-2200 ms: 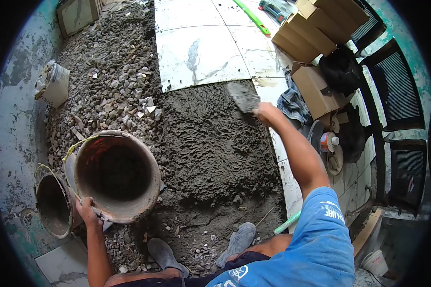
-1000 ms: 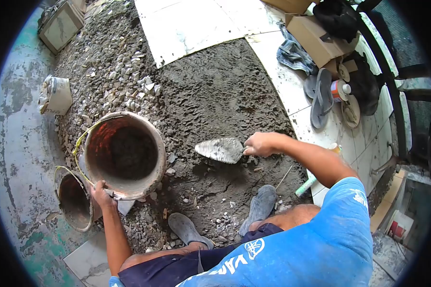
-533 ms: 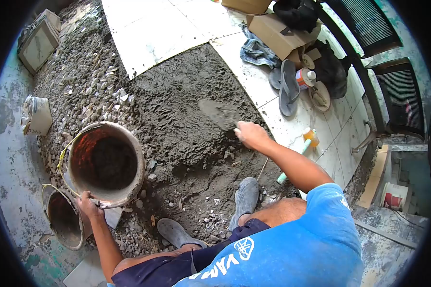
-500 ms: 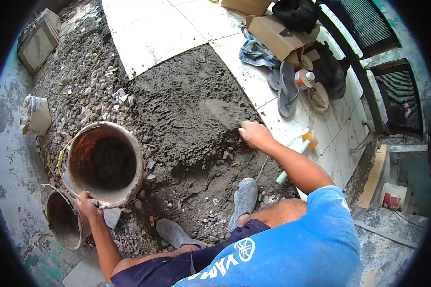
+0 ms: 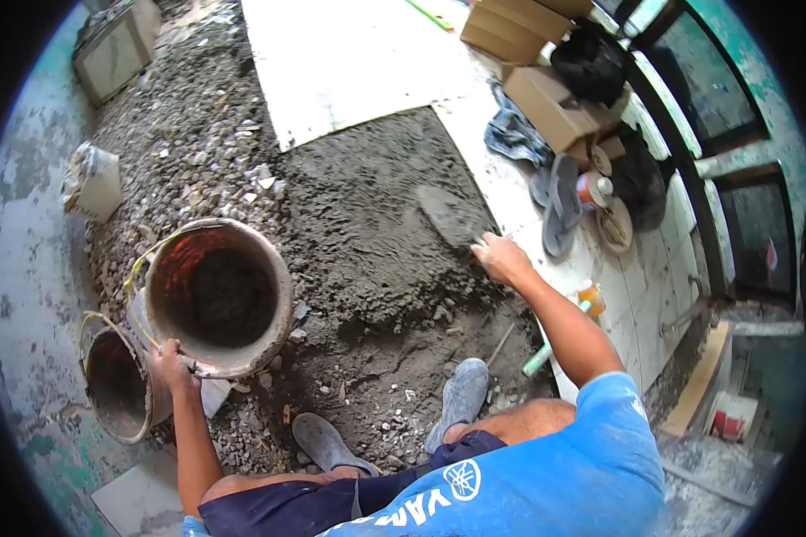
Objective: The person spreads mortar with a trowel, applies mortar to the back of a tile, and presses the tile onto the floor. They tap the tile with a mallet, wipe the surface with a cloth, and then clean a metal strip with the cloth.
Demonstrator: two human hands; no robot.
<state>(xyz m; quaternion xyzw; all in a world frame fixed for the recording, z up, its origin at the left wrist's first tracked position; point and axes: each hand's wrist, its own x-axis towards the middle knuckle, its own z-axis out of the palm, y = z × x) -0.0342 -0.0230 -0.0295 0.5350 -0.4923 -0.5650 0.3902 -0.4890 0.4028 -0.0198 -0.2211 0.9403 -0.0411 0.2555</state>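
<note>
My right hand (image 5: pixel 503 259) is closed around the handle of a trowel (image 5: pixel 448 217), its blade flat on the wet grey mortar (image 5: pixel 367 201). Blade and mortar lie close to the edge of the white tiles on the right. On the left, my left hand (image 5: pixel 177 362) grips the near rim of a large bucket (image 5: pixel 284 313), which is tilted so its mouth faces me. Dark mortar (image 5: pixel 233 295) sits deep inside it. A yellow cord handle (image 5: pixel 134 268) hangs at the bucket's left side. Just left of that hand stands a second, smaller bucket (image 5: pixel 109 431).
White tiles (image 5: pixel 349 63) border the mortar at the back and right. Gravel (image 5: pixel 188 152) covers the left. Slippers (image 5: pixel 561 206), cardboard boxes (image 5: pixel 546 107), a bottle (image 5: pixel 593 190) and a pale green tube (image 5: pixel 539 360) lie on the right tiles. A white container (image 5: pixel 94 182) stands by the wall.
The whole view has shifted, so the scene sits further right. My right hand has slid the trowel slightly away across the mortar, whose surface looks smoother. My left hand keeps its grip on the bucket.
</note>
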